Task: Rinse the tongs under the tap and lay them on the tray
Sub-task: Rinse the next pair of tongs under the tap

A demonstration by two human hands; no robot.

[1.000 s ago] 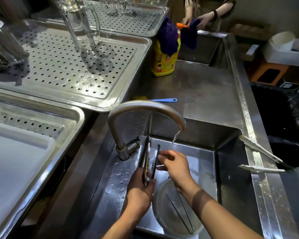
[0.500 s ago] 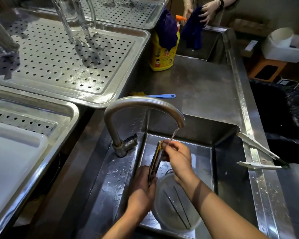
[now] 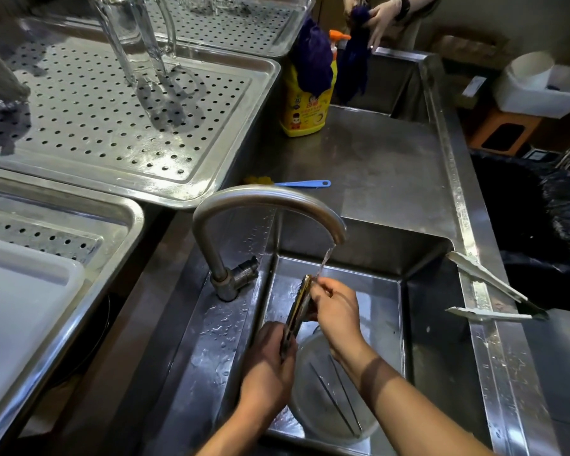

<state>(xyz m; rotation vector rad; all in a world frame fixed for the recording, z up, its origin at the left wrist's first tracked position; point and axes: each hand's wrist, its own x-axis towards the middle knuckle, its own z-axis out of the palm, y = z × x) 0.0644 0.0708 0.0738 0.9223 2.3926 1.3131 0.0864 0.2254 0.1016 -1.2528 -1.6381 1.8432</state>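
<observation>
A pair of metal tongs (image 3: 298, 307) stands nearly upright in the sink (image 3: 435, 324), its tip just under the thin stream from the curved tap (image 3: 264, 200). My left hand (image 3: 270, 363) grips the lower end of the tongs. My right hand (image 3: 336, 311) pinches the upper end, fingers in the water. A perforated steel tray (image 3: 211, 100) lies up left on the counter, with upturned glass mugs (image 3: 139, 37) on it.
A clear round tub (image 3: 313, 383) with thin tweezers in it sits in the sink below my hands. White tongs (image 3: 487, 284) rest on the sink's right rim. A yellow soap bottle (image 3: 306, 106), a blue-handled brush (image 3: 303, 183) and another person's hands (image 3: 382, 18) are behind.
My right hand slid up the tongs to the tip under the stream, and the tongs tilted slightly right. My left hand keeps its grip on the lower end.
</observation>
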